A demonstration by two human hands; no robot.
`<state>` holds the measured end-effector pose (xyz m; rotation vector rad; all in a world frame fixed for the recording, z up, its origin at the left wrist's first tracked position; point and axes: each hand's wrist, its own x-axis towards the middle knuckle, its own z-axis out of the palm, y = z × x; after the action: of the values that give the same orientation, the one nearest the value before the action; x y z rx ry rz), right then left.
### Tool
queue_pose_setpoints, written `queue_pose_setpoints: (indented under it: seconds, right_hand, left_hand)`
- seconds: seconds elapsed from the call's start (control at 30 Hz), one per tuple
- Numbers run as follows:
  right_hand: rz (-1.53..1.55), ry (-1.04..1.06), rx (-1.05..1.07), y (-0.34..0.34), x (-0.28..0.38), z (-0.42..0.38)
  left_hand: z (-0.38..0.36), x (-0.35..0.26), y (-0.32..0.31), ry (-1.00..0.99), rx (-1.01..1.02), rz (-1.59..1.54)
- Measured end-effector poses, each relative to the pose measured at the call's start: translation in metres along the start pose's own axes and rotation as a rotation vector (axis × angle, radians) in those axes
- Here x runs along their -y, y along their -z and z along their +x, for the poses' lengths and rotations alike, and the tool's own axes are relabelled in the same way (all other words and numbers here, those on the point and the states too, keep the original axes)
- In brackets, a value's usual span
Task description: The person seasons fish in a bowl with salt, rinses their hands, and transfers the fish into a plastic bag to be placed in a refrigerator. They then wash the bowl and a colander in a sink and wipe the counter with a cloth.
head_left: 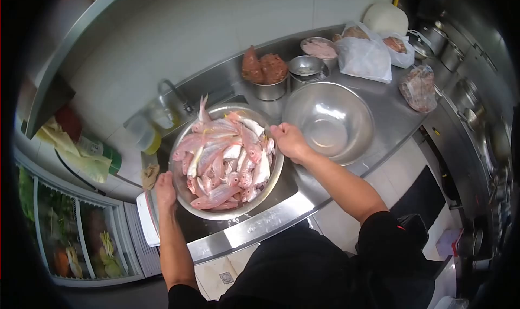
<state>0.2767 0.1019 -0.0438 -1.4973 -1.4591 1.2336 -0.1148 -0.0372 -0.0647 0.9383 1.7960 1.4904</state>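
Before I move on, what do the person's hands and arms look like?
The left hand and right hand are bare, without gloves. The forearms are bare too, below short black sleeves; the right one bears a small red mark.

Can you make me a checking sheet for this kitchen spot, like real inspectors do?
Surface: steel counter with a sink.
Job's things: steel basin heaped with pinkish fish, over the sink.
Clutter: second steel bowl, metal pot of reddish food, white plastic bag.
Hands: left hand and right hand both grip the basin's rim.
Cables: dark curved line near the yellow cloth; can't tell if it's one.
Surroundings: tiled wall, tap, glass-fronted cabinet.
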Motion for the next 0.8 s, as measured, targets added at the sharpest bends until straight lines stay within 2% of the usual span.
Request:
queue_pose_setpoints:
  seconds: [0.13,0.2,0.3,0.37,0.53,0.63,0.73,0.8]
  right_hand:
    - [0.049,0.072,-0.103,0.073,0.031,-0.019]
    - [0.038,0.109,-0.181,0.113,0.025,-0.014]
    - [0.116,0.152,-0.284,0.175,-0.004,-0.009]
    - [0.037,0.119,-0.405,0.208,-0.006,-0.02]
    - [-0.069,-0.006,-0.551,0.267,-0.054,-0.028]
    - [-0.019,-0.066,-0.557,0.276,-0.095,-0.021]
    - [0.079,-0.113,-0.57,0.275,-0.124,-0.017]
    - [0.021,-0.064,-0.582,0.273,-0.146,-0.014]
  left_hand:
    - [-0.013,-0.091,-0.06,-0.112,0.073,0.116]
    - [-0.009,-0.109,-0.1,-0.165,0.119,0.124]
    - [0.004,-0.106,-0.162,-0.177,0.202,0.089]
    - [0.006,-0.102,-0.212,-0.221,0.27,-0.009]
    - [0.016,-0.092,-0.316,-0.131,0.46,0.166]
    - [0.025,-0.09,-0.341,-0.155,0.609,0.318]
    - [0.033,-0.076,-0.359,0.077,0.637,0.111]
    - [0.038,-0.071,-0.352,0.108,0.731,0.176]
